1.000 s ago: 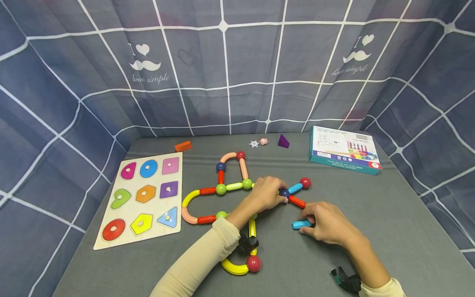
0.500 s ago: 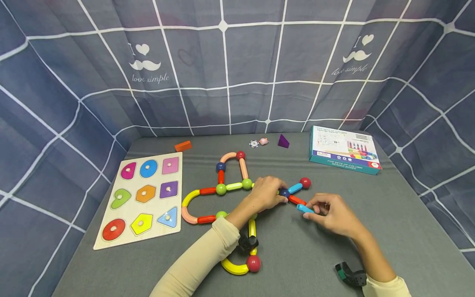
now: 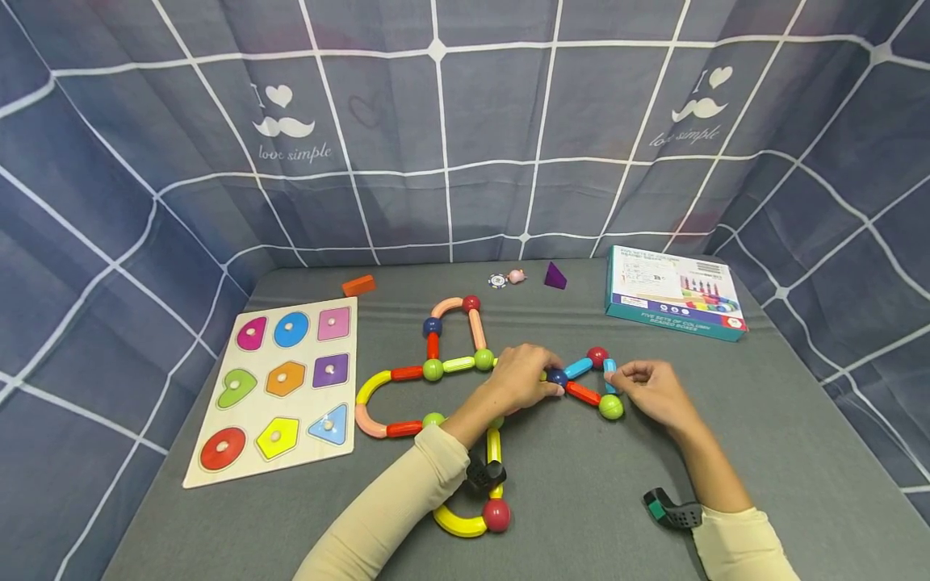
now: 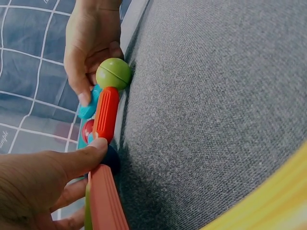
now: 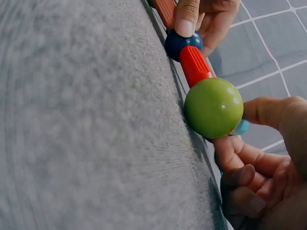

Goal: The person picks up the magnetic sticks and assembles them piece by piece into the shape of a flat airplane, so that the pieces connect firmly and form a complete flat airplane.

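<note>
My left hand pinches the dark blue ball of a flat figure made of rods and balls; the thumb lies on the ball in the right wrist view. From that ball a red rod runs to a green ball, and a short blue rod to a red ball. Between the red and green balls, my right hand pinches another light blue rod with thumb and fingertips. The green ball partly hides this rod in the right wrist view.
Left of the figure lies a wooden shape puzzle board. An orange block, a chip, a small pink pig and a purple block sit along the back. A teal box lies at the back right.
My right hand has carried the light blue rod up and away from the front, turning it to span the red and green balls. The green ball has come into view. My left hand has stayed put.
</note>
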`<action>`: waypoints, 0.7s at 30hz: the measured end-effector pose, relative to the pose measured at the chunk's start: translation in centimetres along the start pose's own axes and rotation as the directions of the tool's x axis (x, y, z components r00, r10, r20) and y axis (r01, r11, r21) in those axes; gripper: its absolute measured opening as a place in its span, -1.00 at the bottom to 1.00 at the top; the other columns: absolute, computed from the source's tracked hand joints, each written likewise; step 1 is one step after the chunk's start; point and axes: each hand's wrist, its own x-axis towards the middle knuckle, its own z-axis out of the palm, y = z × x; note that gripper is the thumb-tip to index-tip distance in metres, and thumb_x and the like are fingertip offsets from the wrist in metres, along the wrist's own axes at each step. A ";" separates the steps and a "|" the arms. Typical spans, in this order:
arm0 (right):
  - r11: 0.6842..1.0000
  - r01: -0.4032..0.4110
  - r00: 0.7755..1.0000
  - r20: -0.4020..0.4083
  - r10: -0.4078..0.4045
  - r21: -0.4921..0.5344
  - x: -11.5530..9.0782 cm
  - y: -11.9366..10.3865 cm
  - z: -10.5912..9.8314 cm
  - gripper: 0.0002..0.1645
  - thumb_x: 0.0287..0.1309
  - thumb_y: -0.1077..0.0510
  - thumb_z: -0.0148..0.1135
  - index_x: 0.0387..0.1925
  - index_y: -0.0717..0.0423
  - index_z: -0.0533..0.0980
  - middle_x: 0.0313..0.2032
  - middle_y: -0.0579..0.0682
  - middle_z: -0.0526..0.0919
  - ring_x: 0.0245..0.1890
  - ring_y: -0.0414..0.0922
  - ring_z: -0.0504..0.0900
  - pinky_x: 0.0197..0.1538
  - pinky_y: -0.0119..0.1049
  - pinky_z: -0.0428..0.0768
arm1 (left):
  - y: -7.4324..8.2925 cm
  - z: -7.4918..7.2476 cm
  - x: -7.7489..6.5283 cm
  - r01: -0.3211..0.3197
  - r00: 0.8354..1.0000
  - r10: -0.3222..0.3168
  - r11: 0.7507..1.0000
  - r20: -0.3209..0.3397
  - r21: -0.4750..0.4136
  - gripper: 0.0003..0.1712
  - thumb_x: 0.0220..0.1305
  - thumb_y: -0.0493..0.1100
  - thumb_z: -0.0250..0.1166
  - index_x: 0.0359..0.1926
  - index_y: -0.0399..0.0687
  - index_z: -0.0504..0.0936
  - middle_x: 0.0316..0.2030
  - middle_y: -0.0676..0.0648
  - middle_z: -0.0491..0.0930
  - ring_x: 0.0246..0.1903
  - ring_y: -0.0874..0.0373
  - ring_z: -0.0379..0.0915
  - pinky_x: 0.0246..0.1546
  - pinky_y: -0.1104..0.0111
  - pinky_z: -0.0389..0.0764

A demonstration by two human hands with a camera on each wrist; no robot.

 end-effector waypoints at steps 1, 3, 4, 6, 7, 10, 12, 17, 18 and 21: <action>1.000 -0.013 1.000 0.000 0.013 -0.012 0.0 0.0 0.0 -0.56 0.15 -0.10 0.29 -0.36 0.25 0.63 -0.47 0.04 0.65 -0.46 -0.15 0.52 -0.39 -0.32 0.39 | 0.0 0.0 0.0 0.001 1.000 -0.001 1.000 -0.001 -0.005 -0.59 0.10 0.09 0.39 -0.02 0.14 0.68 -0.21 0.19 0.63 -0.29 0.38 0.42 -0.32 0.42 0.37; 0.999 -0.032 0.999 -0.004 0.032 -0.032 -0.1 0.0 0.0 -0.55 0.15 -0.10 0.29 -0.35 0.26 0.63 -0.49 0.03 0.65 -0.45 -0.14 0.54 -0.38 -0.31 0.40 | -0.1 0.0 0.0 0.004 1.000 -0.004 1.000 -0.004 -0.014 -0.60 0.10 0.09 0.40 -0.03 0.14 0.68 -0.21 0.19 0.63 -0.28 0.38 0.43 -0.31 0.42 0.38; 0.998 -0.040 0.999 -0.007 0.040 -0.042 -0.1 0.0 0.1 -0.55 0.15 -0.11 0.29 -0.35 0.26 0.63 -0.50 0.02 0.65 -0.44 -0.14 0.54 -0.38 -0.31 0.40 | -0.1 0.0 0.0 0.004 1.000 -0.004 1.000 -0.006 -0.017 -0.60 0.09 0.09 0.40 -0.03 0.15 0.68 -0.21 0.19 0.63 -0.27 0.38 0.43 -0.31 0.42 0.39; 0.997 -0.044 0.999 -0.006 0.044 -0.058 -0.1 -0.1 0.1 -0.55 0.15 -0.11 0.29 -0.35 0.25 0.64 -0.50 0.01 0.65 -0.44 -0.15 0.53 -0.38 -0.31 0.40 | -0.1 0.0 0.1 0.005 1.000 -0.005 1.000 -0.011 -0.020 -0.60 0.09 0.10 0.40 -0.04 0.15 0.68 -0.20 0.19 0.63 -0.26 0.38 0.45 -0.30 0.42 0.40; 0.997 -0.042 0.999 -0.004 0.042 -0.065 0.0 -0.2 0.1 -0.56 0.15 -0.11 0.28 -0.35 0.25 0.64 -0.50 0.00 0.65 -0.44 -0.15 0.53 -0.39 -0.31 0.40 | -0.1 0.0 0.1 0.005 1.000 -0.005 1.000 -0.014 -0.021 -0.60 0.09 0.10 0.41 -0.04 0.15 0.68 -0.20 0.19 0.64 -0.25 0.38 0.45 -0.30 0.42 0.40; 0.996 -0.035 0.999 0.009 0.036 -0.076 0.0 -0.3 0.1 -0.58 0.16 -0.09 0.28 -0.36 0.25 0.65 -0.51 -0.01 0.64 -0.47 -0.18 0.51 -0.43 -0.32 0.39 | -0.1 0.1 0.1 0.004 1.000 -0.005 1.000 -0.014 -0.020 -0.60 0.08 0.10 0.41 -0.04 0.15 0.68 -0.20 0.19 0.64 -0.23 0.38 0.46 -0.29 0.41 0.41; 0.997 -0.033 0.999 0.018 0.035 -0.072 0.0 -0.3 0.1 -0.59 0.16 -0.07 0.28 -0.36 0.26 0.64 -0.53 -0.01 0.64 -0.50 -0.20 0.50 -0.46 -0.33 0.37 | -0.1 0.1 0.1 0.006 1.000 -0.006 1.000 -0.012 -0.019 -0.60 0.08 0.10 0.41 -0.04 0.15 0.68 -0.20 0.19 0.64 -0.22 0.38 0.47 -0.27 0.40 0.42; 0.995 -0.040 0.998 0.034 0.043 -0.090 -0.1 -0.4 0.2 -0.59 0.17 -0.07 0.27 -0.37 0.25 0.64 -0.59 -0.05 0.63 -0.57 -0.22 0.45 -0.53 -0.35 0.31 | -0.1 0.1 0.1 0.004 1.000 -0.004 1.000 -0.008 -0.022 -0.60 0.08 0.10 0.41 -0.04 0.15 0.68 -0.20 0.19 0.64 -0.22 0.38 0.46 -0.25 0.39 0.42; 0.995 -0.041 0.998 0.036 0.045 -0.096 0.0 -0.4 0.2 -0.59 0.16 -0.07 0.27 -0.38 0.24 0.63 -0.60 -0.06 0.62 -0.58 -0.23 0.44 -0.53 -0.35 0.31 | -0.1 0.1 0.1 0.003 1.000 -0.003 1.000 -0.008 -0.023 -0.60 0.08 0.09 0.41 -0.04 0.14 0.68 -0.20 0.19 0.64 -0.22 0.38 0.46 -0.25 0.38 0.42; 0.993 -0.041 0.998 0.035 0.045 -0.112 0.0 -0.4 0.3 -0.62 0.15 -0.07 0.28 -0.42 0.21 0.64 -0.63 -0.08 0.59 -0.61 -0.24 0.41 -0.55 -0.36 0.29 | -0.1 0.0 0.0 0.001 1.000 -0.001 1.000 -0.009 -0.026 -0.61 0.09 0.09 0.40 -0.04 0.14 0.68 -0.21 0.19 0.64 -0.23 0.38 0.46 -0.25 0.38 0.42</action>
